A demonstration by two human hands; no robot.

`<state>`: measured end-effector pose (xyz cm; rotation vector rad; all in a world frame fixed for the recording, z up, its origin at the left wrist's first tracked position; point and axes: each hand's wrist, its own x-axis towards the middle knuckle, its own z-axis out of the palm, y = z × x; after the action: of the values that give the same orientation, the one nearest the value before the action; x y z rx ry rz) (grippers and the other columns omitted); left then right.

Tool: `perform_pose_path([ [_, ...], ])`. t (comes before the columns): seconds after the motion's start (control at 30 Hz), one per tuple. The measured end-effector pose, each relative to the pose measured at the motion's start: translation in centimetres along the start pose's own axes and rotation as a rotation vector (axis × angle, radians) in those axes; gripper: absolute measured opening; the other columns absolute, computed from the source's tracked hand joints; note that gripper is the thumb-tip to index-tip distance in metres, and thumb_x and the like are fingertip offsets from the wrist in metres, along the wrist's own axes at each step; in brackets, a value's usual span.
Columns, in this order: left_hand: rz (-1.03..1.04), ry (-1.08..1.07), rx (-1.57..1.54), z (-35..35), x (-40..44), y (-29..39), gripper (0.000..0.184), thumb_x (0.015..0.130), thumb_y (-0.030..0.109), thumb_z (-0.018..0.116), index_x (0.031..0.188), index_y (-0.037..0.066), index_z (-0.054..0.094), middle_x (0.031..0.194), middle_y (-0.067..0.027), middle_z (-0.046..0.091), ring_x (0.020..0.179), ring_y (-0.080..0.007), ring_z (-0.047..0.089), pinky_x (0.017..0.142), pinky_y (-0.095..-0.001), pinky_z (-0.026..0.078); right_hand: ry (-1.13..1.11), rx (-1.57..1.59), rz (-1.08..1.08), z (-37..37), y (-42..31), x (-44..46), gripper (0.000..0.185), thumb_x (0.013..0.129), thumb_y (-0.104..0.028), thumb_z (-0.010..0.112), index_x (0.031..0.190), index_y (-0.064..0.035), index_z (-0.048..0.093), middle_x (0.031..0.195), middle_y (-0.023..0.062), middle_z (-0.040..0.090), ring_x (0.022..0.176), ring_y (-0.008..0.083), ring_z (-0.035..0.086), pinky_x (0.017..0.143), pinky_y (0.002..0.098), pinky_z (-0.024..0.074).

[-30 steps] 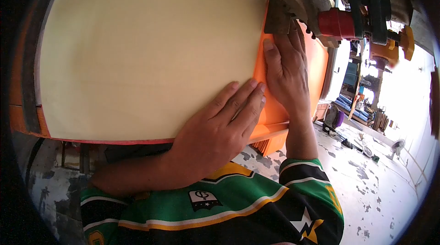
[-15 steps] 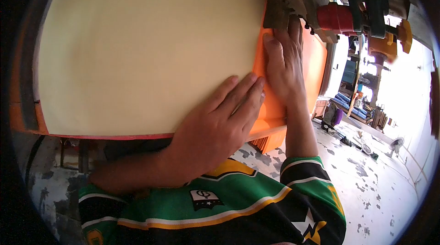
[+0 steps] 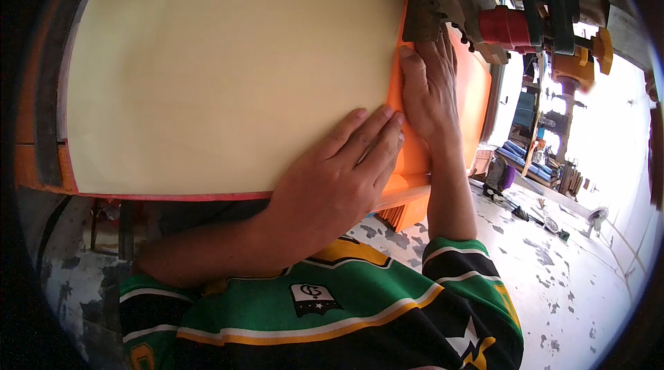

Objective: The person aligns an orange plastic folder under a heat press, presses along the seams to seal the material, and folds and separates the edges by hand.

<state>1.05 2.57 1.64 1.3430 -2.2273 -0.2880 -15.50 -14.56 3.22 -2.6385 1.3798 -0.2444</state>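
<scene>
Your left hand (image 3: pixel 335 180) lies flat on the big cream sheet (image 3: pixel 235 79). Its fingers are stretched out, close side by side, and they press down without pinching. Your left thumb is hidden. The tips of those fingers come right to the edge, where the cream sheet meets the orange sheet (image 3: pixel 413 152). Most of the cream sheet spreads out to the left of that hand and ahead of it.

Your right hand (image 3: pixel 432 104) is a little ahead of your left hand and to the right of it. It lies flat on the orange sheet, with the thumb spread away from the long fingers. The orange sheet shows on both sides of it. Just ahead of that hand is a dark metal plate (image 3: pixel 422 17). Your right fingertips go up by the plate, and I cannot tell whether they touch it.

Ahead of your right hand and to its right hangs a red part (image 3: pixel 508 26), and a yellow knob (image 3: pixel 602 50) is farther right. Far to the left of your left hand, a dark strip (image 3: pixel 48 128) runs beside the cream sheet. Nearer to you than your right hand, under the edge, is an orange folded stack (image 3: pixel 404 214). A patchy floor (image 3: pixel 526 259) lies to the right of your right arm.
</scene>
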Motion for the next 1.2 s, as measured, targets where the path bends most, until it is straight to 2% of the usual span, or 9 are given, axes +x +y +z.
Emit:
perform_pose_path([
  [0.37, -0.006, 0.010, -0.044, 0.14, -0.02, 0.06, 0.057, 0.100, 0.027, 0.056, 0.148, -0.002, 0.064, 0.163, -0.0190, 0.053, 0.157, -0.0313, 0.045, 0.133, -0.0484, 0.031, -0.011, -0.075, 0.004, -0.23, 0.11, 0.30, 0.061, 0.107, -0.040, 0.050, 0.154, -0.0002, 0.054, 0.163, 0.0370, 0.046, 0.156, 0.0539, 0.037, 0.129, 0.0605, 0.0251],
  [0.47, -0.001, 0.009, -0.020, 0.05, -0.05, -0.01, 0.057, 0.100, 0.027, 0.056, 0.149, -0.001, 0.063, 0.164, -0.0186, 0.053, 0.157, -0.0309, 0.045, 0.133, -0.0482, 0.031, -0.024, 0.008, 0.003, -0.25, 0.13, 0.51, 0.061, 0.107, -0.040, 0.051, 0.154, -0.0007, 0.054, 0.163, 0.0366, 0.046, 0.156, 0.0539, 0.037, 0.129, 0.0602, 0.0249],
  [0.93, -0.001, -0.009, -0.010, -0.20, 0.14, 0.07, 0.057, 0.100, 0.027, 0.055, 0.149, -0.001, 0.063, 0.164, -0.0176, 0.053, 0.157, -0.0301, 0.045, 0.133, -0.0474, 0.031, 0.031, -0.058, -0.015, 0.00, -0.18, 0.17, 0.058, 0.107, -0.040, 0.053, 0.150, -0.0012, 0.056, 0.154, 0.0290, 0.055, 0.150, 0.0498, 0.043, 0.125, 0.0597, 0.0289],
  [1.03, -0.002, -0.008, -0.020, -0.25, 0.13, 0.09, 0.057, 0.101, 0.027, 0.055, 0.150, -0.001, 0.063, 0.164, -0.0176, 0.053, 0.158, -0.0301, 0.045, 0.133, -0.0474, 0.031, 0.017, 0.026, -0.038, -0.33, -0.42, 0.50, 0.058, 0.107, -0.039, 0.054, 0.149, -0.0001, 0.057, 0.153, 0.0305, 0.055, 0.150, 0.0502, 0.043, 0.125, 0.0598, 0.0292],
  [1.2, -0.007, -0.003, -0.028, -0.20, 0.01, 0.03, 0.057, 0.101, 0.027, 0.055, 0.150, -0.001, 0.062, 0.164, -0.0176, 0.053, 0.158, -0.0302, 0.045, 0.133, -0.0475, 0.031, 0.104, -0.030, -0.062, 0.54, -0.11, 0.32, 0.053, 0.105, -0.034, 0.059, 0.145, 0.0019, 0.059, 0.150, 0.0333, 0.057, 0.146, 0.0514, 0.048, 0.124, 0.0608, 0.0325],
])
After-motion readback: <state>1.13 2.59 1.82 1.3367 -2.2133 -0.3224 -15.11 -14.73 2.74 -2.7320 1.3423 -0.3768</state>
